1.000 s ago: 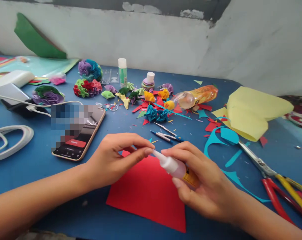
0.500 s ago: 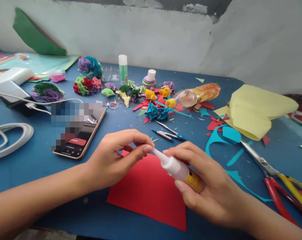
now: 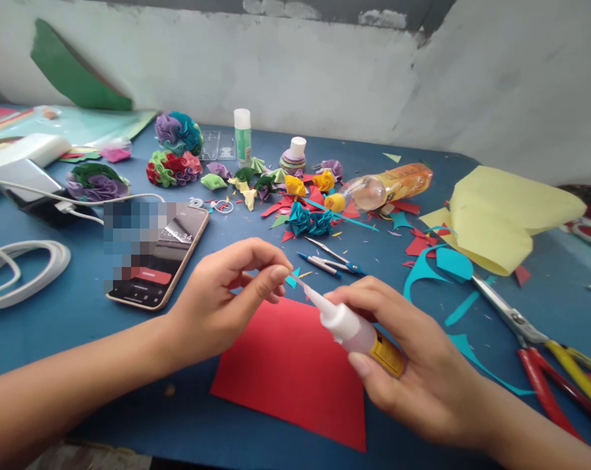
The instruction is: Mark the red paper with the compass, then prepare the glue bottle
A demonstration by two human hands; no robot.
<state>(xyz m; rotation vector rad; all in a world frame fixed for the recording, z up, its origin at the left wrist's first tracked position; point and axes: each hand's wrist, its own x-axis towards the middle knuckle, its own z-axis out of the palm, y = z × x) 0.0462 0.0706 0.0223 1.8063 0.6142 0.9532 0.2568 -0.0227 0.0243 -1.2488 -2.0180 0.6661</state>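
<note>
My right hand (image 3: 407, 352) is wrapped around a small glue bottle (image 3: 361, 336) with a white cap, a tapered nozzle and a yellow label. The bottle lies tilted, its nozzle pointing up and left. Thumb and forefinger of my left hand (image 3: 241, 294) pinch together just beyond the nozzle tip. A thin pale strand (image 3: 301, 281) runs between those fingertips and the nozzle; what it is exactly is too small to tell. Below both hands a sheet of red paper (image 3: 290, 372) rests flat on the blue table.
A phone (image 3: 177, 261) lies left of my hands. Behind are paper scraps, folded paper flowers (image 3: 309, 219), a glue stick (image 3: 243, 140) and a plastic bottle (image 3: 383, 186). Small scissors (image 3: 339, 261) lie just beyond; large scissors (image 3: 520, 323) and yellow paper (image 3: 501, 215) are to the right.
My left fingertips have drawn slightly left, away from the nozzle, and a thin strand now shows in the gap. The bottle has shifted a little to the right.
</note>
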